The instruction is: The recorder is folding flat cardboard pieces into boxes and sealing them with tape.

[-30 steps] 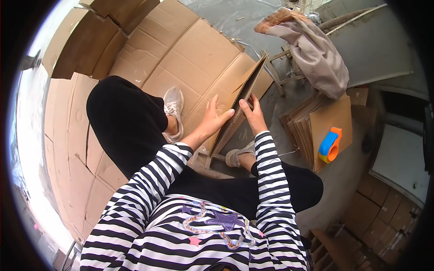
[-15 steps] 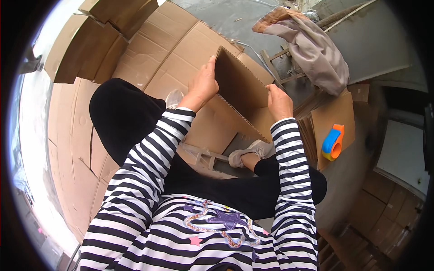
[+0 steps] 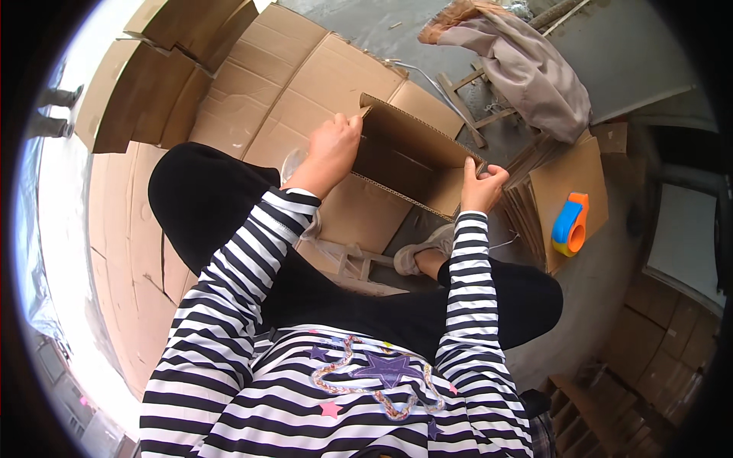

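Observation:
In front of me a brown cardboard box (image 3: pixel 412 133) stands spread into a rectangular tube, its dark inside facing up toward me. My left hand (image 3: pixel 334 149) grips its left corner, with fingers closed over the upper edge. At the opposite end, my right hand (image 3: pixel 482 185) pinches the right corner between thumb and fingers. To the right, an orange and blue tape dispenser (image 3: pixel 569 225) rests on a stack of flat cardboard sheets (image 3: pixel 569 172). The lower part of the box is hidden behind its near wall.
Large flattened cardboard (image 3: pixel 298 84) covers the floor ahead and to the left. Cardboard boxes (image 3: pixel 156 88) stand at the upper left. A beige cloth (image 3: pixel 527 72) drapes over a wooden frame (image 3: pixel 458 99) at the upper right. My shoe (image 3: pixel 424 252) is below the box.
The box has opened wider and become squarer, its far wall tilting away. My right hand has moved slightly right and down to the corner; my left hand has shifted slightly left.

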{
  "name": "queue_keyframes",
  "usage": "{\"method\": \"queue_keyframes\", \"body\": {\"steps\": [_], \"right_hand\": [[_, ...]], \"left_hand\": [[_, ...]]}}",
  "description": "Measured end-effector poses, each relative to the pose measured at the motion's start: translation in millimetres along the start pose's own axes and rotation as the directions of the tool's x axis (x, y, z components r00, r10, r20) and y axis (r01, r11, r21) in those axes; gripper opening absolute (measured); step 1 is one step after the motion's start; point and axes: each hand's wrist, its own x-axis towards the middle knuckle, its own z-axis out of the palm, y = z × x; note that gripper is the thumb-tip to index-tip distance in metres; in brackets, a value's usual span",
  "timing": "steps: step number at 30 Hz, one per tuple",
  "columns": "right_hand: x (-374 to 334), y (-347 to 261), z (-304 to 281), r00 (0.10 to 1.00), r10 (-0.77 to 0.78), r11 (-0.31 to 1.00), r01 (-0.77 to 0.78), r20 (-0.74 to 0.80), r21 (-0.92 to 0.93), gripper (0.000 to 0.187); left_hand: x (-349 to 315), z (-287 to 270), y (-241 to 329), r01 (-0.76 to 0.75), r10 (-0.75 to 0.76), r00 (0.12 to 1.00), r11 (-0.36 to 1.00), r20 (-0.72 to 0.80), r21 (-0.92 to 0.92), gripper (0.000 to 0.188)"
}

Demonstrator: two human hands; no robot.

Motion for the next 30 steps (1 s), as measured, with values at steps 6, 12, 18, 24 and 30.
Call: {"method": "queue_keyframes", "body": {"steps": [6,12,18,24,30], "right_hand": [[-17.5,-21.4,11.1,0.962,-0.269,0.962,0.266,-0.041,-0.061,0.030],[-28.7,-23.5,14.1,0.827,-0.302,0.916,0.389,0.473,-0.094,0.032],[-45.9,-21.1,-37.9,0.537,-0.401,0.880,0.452,0.742,0.148,0.069],[-48.9,-8.9,-48.9,0.536,-0.405,0.875,0.461,0.741,0.144,0.051],[-48.7,-5.7,-35.2,0.612,-0.417,0.896,0.400,0.672,0.191,0.041]], "left_hand": [[7.4,9.2,6.9,-0.183,0.169,0.977,0.977,0.131,0.110,0.020],[20.5,20.2,9.8,-0.394,0.364,0.917,0.892,0.162,0.223,0.023],[33.1,24.4,-5.8,-0.559,0.455,0.792,0.808,0.407,0.185,0.042],[40.8,16.9,-15.5,-0.399,0.423,0.873,0.906,0.243,-0.142,0.047],[37.9,10.5,-16.2,-0.230,0.290,0.946,0.916,0.147,-0.330,0.049]]}}
